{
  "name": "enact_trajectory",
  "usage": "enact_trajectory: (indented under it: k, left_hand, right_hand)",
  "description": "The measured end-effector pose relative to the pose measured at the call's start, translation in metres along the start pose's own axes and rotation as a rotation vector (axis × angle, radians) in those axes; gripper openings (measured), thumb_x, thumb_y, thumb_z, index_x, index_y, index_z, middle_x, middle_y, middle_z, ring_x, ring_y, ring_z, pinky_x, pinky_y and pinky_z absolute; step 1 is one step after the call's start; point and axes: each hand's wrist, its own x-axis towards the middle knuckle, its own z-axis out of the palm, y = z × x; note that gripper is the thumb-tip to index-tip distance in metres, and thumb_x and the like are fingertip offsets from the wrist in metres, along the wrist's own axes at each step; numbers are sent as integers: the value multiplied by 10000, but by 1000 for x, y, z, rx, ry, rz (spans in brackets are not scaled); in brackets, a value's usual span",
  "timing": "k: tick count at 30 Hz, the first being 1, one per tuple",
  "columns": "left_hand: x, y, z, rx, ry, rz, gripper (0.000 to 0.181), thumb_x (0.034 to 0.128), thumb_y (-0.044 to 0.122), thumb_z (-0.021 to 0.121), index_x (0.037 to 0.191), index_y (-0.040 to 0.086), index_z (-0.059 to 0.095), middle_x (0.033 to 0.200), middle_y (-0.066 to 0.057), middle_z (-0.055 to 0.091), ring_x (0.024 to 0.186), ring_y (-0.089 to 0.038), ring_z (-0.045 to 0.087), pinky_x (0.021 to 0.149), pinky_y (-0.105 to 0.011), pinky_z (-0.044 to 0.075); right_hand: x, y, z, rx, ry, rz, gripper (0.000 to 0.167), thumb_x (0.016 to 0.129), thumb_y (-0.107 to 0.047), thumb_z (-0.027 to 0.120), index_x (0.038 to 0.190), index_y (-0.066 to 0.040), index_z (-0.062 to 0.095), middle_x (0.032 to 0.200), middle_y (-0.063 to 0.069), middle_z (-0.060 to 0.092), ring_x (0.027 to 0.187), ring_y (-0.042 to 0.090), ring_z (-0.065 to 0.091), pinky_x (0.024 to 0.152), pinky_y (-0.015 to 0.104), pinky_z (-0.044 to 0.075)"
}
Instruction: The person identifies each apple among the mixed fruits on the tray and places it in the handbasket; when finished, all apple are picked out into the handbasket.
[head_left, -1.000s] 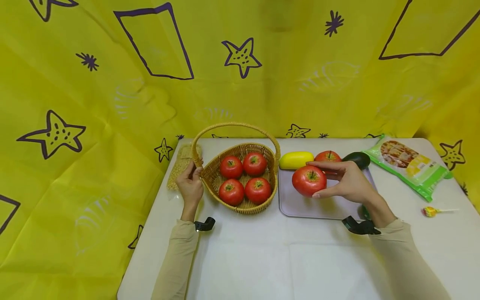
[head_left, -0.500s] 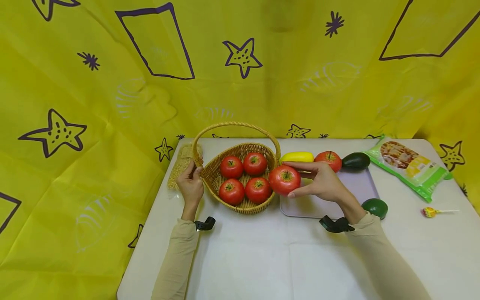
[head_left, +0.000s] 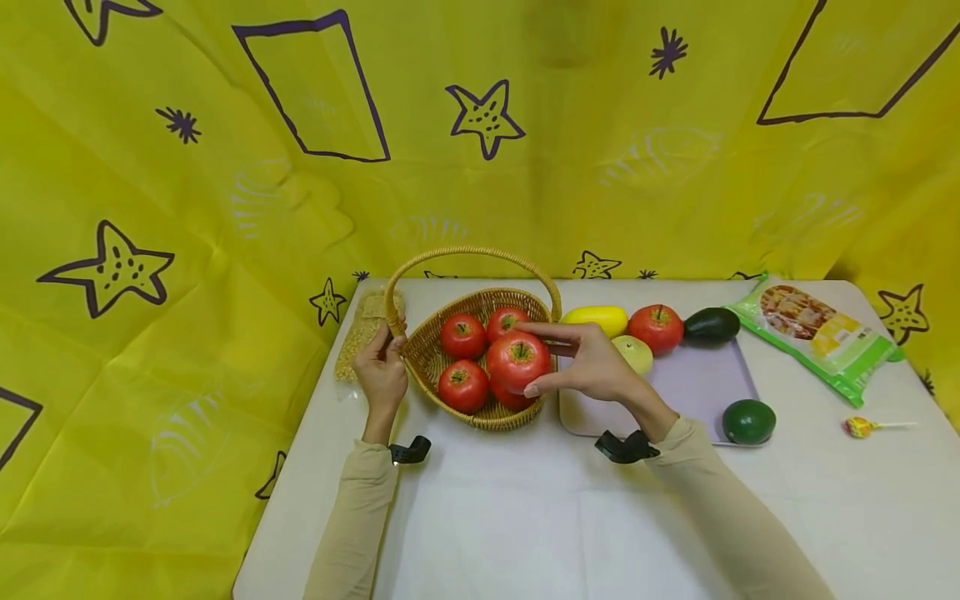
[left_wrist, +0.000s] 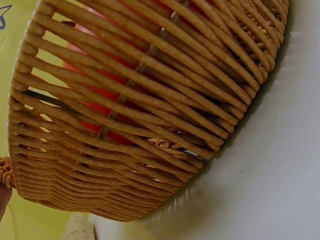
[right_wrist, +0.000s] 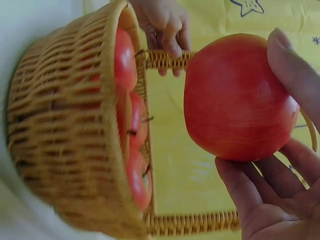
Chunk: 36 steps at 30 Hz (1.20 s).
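My left hand (head_left: 381, 373) grips the wicker basket (head_left: 423, 354) at the left foot of its arched handle. Between the thumb and fingers of my right hand (head_left: 600, 367) is a red apple (head_left: 519, 362), held above the basket's right half. The right wrist view shows this apple (right_wrist: 237, 97) raised clear of the rim, with the thumb on one side and the fingers on the other. Several red apples lie in the basket, among them one at the front left (head_left: 462, 387); the front right one is mostly hidden under the held apple. Woven basket wall (left_wrist: 125, 100) fills the left wrist view.
Right of the basket lies a lilac tray (head_left: 705, 375). On or around it are a yellow oblong fruit (head_left: 596, 320), a red apple (head_left: 656, 329), a pale green round item (head_left: 633, 355), an avocado (head_left: 748, 422) and a dark eggplant-like item (head_left: 711, 326). Further right are a green packet (head_left: 817, 333) and a lollipop (head_left: 862, 426).
My right hand has carried the apple leftward from above the tray to above the basket, uncovering the pale green item and the avocado. My left hand has stayed on the handle.
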Motion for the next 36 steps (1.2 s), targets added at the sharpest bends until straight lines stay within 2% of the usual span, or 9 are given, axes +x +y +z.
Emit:
enact_trajectory:
  k: [4, 8, 15, 22, 28, 32, 36]
  left_hand:
    - [0, 1, -1, 11, -2, -1, 356, 926, -204, 656, 1275, -143, 691, 1136, -344, 737, 1060, -536, 717, 930, -199, 616]
    - [1, 1, -2, 12, -7, 3, 369, 931, -194, 657, 1294, -136, 677, 1137, -337, 738, 1062, -532, 717, 928, -180, 608]
    - [2, 0, -2, -12, -13, 10, 358, 941, -191, 644, 1296, -152, 666, 1138, -367, 724, 1061, -570, 698, 947, -169, 595]
    - [0, 0, -1, -2, 0, -13, 364, 925, -214, 647, 1283, -152, 672, 1127, -361, 727, 1066, -328, 773, 932, -163, 598]
    - [0, 0, 0, 15, 6, -11, 372, 909, -272, 601, 1275, -211, 636, 1118, -411, 703, 1053, -541, 713, 925, -142, 591]
    - [0, 0, 0, 25, 8, -11, 372, 906, -272, 598, 1271, -212, 638, 1114, -398, 710, 1046, -546, 712, 923, -177, 608]
    - [0, 0, -1, 3, 3, -20, 384, 906, -248, 629, 1281, -172, 659, 1129, -355, 728, 1062, -521, 719, 937, -204, 614]
  right_hand:
    - [13, -2, 10, 23, -6, 16, 798, 729, -72, 982, 1456, -73, 654, 1434, 134, 686, 1254, 290, 698, 1083, 459, 582]
    - [27, -1, 19, 47, -30, 24, 822, 731, -52, 977, 1477, -65, 633, 1441, 140, 681, 1239, 299, 709, 1072, 516, 582]
    - [50, 6, 27, 55, -59, 54, 802, 740, -29, 964, 1470, -50, 635, 1454, 157, 664, 1269, 343, 697, 1058, 443, 600]
    - [67, 7, 34, 29, -64, 92, 793, 720, -94, 994, 1443, -94, 669, 1408, 123, 700, 1245, 302, 713, 1055, 405, 605]
    - [78, 8, 42, -39, -71, 100, 782, 724, -148, 1002, 1436, -122, 681, 1389, 100, 716, 1237, 282, 715, 1065, 410, 600]
    - [85, 8, 45, -86, -69, 121, 775, 726, -183, 1005, 1433, -150, 688, 1388, 75, 722, 1245, 263, 710, 1076, 413, 592]
    - [92, 9, 48, -111, -71, 105, 776, 719, -186, 1008, 1426, -137, 694, 1381, 86, 726, 1239, 268, 712, 1071, 417, 593]
